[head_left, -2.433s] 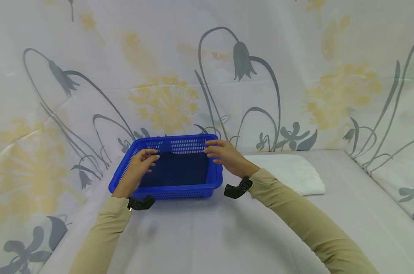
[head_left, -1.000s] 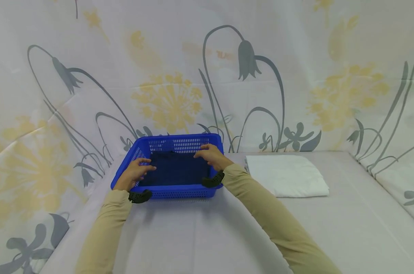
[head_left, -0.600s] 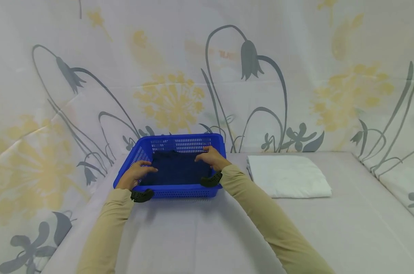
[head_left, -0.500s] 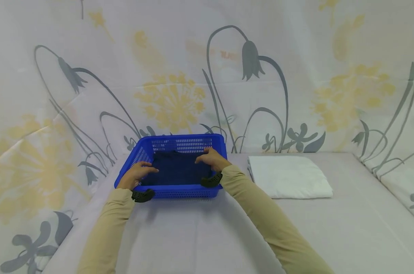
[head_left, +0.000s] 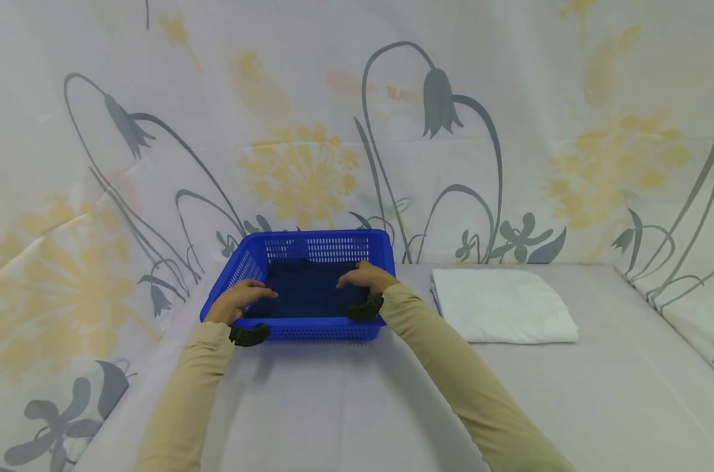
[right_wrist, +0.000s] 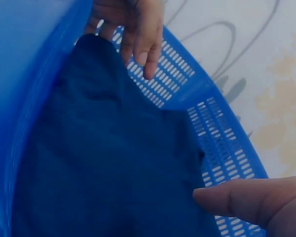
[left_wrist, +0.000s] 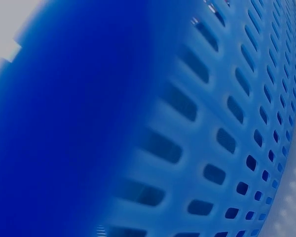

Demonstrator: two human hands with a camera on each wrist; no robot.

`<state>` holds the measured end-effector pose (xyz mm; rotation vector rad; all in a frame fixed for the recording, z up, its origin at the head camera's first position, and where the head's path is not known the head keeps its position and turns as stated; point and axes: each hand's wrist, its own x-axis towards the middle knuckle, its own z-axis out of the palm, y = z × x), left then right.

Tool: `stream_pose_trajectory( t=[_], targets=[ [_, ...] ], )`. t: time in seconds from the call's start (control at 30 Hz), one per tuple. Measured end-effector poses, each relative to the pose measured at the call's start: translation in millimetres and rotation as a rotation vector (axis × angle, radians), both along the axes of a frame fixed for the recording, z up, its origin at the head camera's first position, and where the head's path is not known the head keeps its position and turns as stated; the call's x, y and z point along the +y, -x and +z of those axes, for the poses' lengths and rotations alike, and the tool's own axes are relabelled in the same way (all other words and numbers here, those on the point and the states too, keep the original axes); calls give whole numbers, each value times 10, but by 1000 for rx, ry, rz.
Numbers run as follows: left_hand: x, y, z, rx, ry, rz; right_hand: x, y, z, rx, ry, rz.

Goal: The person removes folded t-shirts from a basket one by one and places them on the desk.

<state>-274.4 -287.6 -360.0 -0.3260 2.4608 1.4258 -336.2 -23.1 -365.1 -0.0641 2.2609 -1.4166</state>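
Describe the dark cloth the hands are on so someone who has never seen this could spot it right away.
On the grey table, against the flowered backdrop, sits a blue perforated plastic basket. The navy folded cloth lies flat on its bottom, with the left hand and right hand on it. The only other cloth, a white folded one, lies outside on the table.

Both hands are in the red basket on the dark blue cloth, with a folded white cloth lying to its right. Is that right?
Not quite: the basket is blue, not red, as the head view shows. Left hand and right hand do rest on the dark blue cloth, the folded white cloth lying right.
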Motion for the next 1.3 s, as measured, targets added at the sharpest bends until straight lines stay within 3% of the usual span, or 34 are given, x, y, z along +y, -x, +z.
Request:
stream_pose_trajectory(
  t=[0.33, 0.63, 0.87, 1.13, 1.3],
  targets=[
    [-3, 23, -8, -5, -25, -27, 17, 23, 21, 6, -99, 46],
    [-38, 21, -23, -23, -33, -14, 6, 27, 3, 20, -77, 107],
    [-60, 26, -24, -22, -83, -47, 13, 38, -4, 41, -144, 130],
    [-66, 53, -30, -11, -110, -57, 18, 35, 5, -5, -30, 109],
    [-19, 47, -30, -17, -175, -20, 15, 18, 20, -6, 11, 84]
  ],
)
